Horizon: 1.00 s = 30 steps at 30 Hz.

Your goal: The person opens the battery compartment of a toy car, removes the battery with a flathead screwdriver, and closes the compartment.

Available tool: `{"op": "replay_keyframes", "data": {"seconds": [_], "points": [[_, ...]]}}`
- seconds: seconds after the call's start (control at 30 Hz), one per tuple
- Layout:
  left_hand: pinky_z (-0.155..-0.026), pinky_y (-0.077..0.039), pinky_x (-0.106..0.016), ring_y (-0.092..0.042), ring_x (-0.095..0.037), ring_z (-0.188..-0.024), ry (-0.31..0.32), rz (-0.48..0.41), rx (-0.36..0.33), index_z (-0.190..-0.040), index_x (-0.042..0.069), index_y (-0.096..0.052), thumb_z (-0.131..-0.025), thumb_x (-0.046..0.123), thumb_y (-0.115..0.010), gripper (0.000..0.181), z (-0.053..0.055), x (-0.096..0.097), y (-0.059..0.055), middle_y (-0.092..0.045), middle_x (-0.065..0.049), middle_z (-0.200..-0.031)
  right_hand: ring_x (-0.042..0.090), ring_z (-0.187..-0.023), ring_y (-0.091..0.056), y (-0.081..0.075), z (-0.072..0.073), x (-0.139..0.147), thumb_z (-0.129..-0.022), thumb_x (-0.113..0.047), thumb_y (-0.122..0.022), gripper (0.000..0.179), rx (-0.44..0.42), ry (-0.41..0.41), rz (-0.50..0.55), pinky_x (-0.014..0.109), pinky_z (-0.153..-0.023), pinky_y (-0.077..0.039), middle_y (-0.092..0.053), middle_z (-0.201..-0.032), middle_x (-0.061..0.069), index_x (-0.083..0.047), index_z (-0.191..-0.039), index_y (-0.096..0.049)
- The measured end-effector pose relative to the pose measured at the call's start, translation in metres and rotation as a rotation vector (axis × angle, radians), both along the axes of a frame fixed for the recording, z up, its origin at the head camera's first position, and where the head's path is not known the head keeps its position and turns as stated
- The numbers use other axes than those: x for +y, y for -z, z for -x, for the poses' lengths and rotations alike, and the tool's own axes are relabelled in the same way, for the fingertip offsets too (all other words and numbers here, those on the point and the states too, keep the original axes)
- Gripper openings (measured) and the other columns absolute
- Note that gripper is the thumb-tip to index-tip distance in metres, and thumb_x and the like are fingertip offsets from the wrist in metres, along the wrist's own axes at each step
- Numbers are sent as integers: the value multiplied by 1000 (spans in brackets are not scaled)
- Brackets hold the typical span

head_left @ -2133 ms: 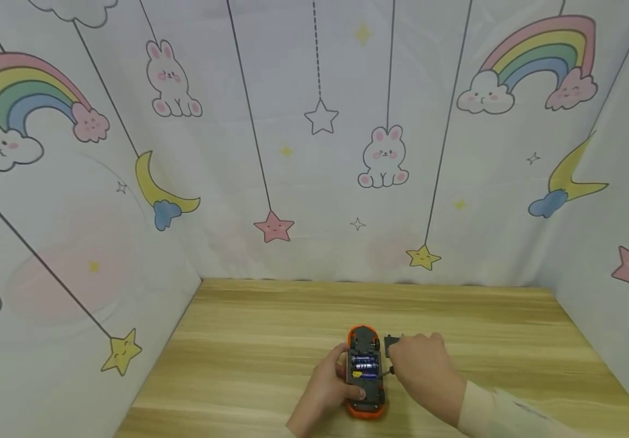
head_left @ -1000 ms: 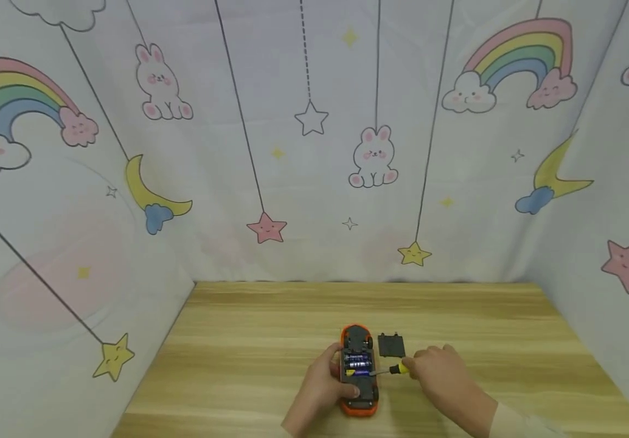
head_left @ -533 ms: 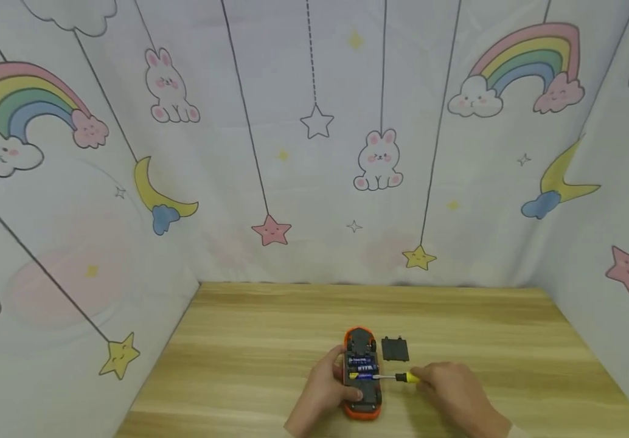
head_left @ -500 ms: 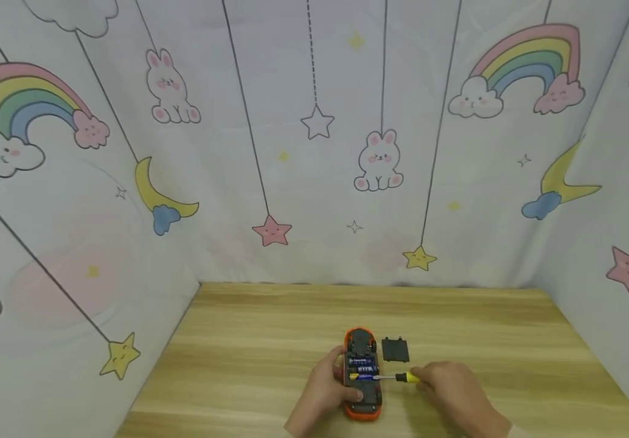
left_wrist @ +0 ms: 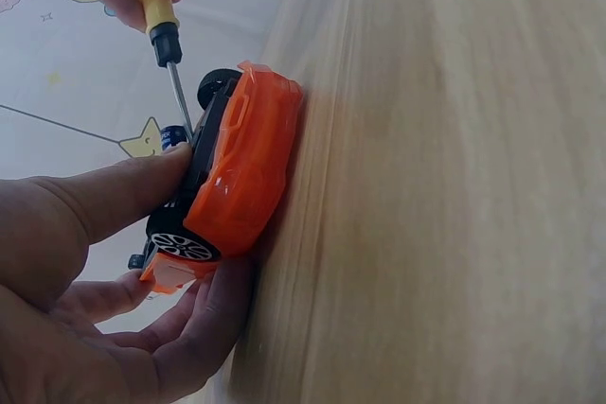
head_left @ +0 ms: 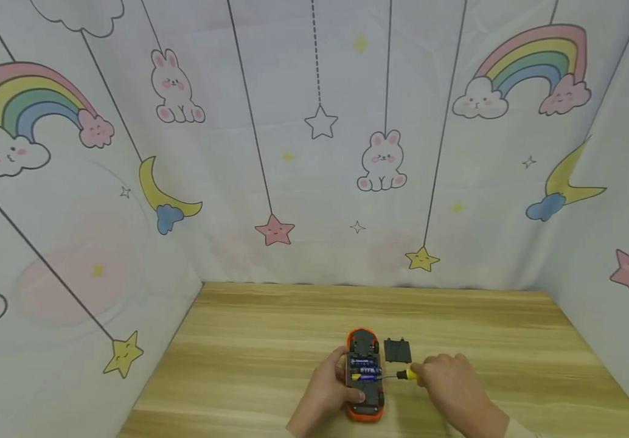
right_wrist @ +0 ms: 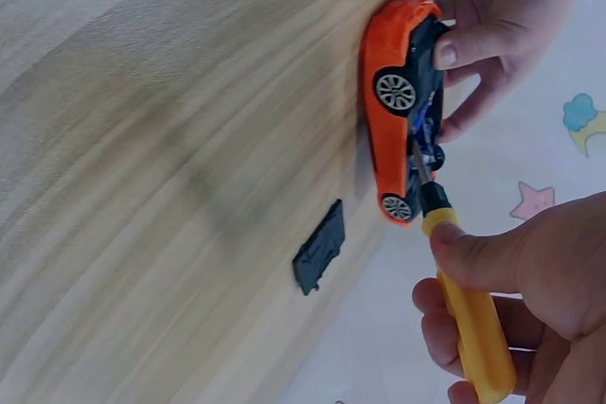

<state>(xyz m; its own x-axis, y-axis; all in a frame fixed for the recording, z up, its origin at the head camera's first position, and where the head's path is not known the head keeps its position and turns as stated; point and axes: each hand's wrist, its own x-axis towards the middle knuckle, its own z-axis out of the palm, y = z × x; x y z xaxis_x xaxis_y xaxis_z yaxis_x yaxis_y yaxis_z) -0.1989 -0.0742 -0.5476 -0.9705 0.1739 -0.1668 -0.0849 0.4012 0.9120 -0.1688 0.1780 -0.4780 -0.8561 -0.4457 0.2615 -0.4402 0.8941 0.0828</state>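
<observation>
An orange toy car (head_left: 364, 342) lies wheels up on the table, its battery bay uncovered with several blue batteries (head_left: 365, 370) inside. My left hand (head_left: 322, 388) grips the car from the left, its thumb pressing on the black underside. In my right hand (head_left: 454, 389) is a yellow-handled screwdriver (right_wrist: 476, 333), whose metal tip reaches into the bay at the end of the nearest battery. The left wrist view shows one battery end (left_wrist: 173, 136) sticking up above the bay beside the screwdriver shaft. A black battery cover (head_left: 398, 350) lies flat on the table, right of the car.
The wood-grain table (head_left: 260, 340) is enclosed by white cloth walls (head_left: 325, 182) printed with rabbits, stars, moons and rainbows. Bare tabletop extends left of the car and behind it.
My right hand has drawn back to the right, bringing the battery cover and more of the screwdriver into sight. The screwdriver tip stays at the nearest battery. My left hand keeps its grip.
</observation>
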Motion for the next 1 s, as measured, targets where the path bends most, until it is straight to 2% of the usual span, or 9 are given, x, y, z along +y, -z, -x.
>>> {"op": "replay_keyframes", "data": {"seconds": [0.23, 0.33, 0.63, 1.0], "points": [[-72, -52, -35, -64, -18, -78, -6, -4, 15, -151, 10, -47, -61, -4, -91, 102, 0, 1, 2, -68, -3, -87, 11, -61, -59, -17, 0, -2, -70, -20, -89, 17, -10, 38, -102, 32, -55, -40, -69, -70, -8, -23, -81, -76], [-70, -51, -34, -63, -18, -77, -9, -4, 17, -151, 10, -46, -60, -4, -92, 103, -1, 2, 2, -67, -3, -86, 13, -61, -60, -22, 1, 0, -70, -22, -89, 17, -17, 48, -98, 34, -55, -42, -70, -70, -7, -23, -80, -76], [-70, -52, -35, -63, -18, -78, -8, -11, 28, -151, 10, -46, -61, -4, -92, 103, -1, 0, -1, -68, -4, -88, 10, -60, -58, -22, 3, -5, -72, -22, -88, 14, -59, 67, -33, 29, -54, -33, -69, -69, -9, -25, -82, -77], [-74, -52, -36, -63, -18, -81, -12, 0, 7, -152, 11, -46, -62, -2, -93, 102, -2, 0, -1, -67, -4, -90, 12, -62, -62, -20, 4, -9, -70, -19, -88, 19, -43, 58, -25, 32, -55, -40, -72, -71, -7, -26, -87, -80]]}}
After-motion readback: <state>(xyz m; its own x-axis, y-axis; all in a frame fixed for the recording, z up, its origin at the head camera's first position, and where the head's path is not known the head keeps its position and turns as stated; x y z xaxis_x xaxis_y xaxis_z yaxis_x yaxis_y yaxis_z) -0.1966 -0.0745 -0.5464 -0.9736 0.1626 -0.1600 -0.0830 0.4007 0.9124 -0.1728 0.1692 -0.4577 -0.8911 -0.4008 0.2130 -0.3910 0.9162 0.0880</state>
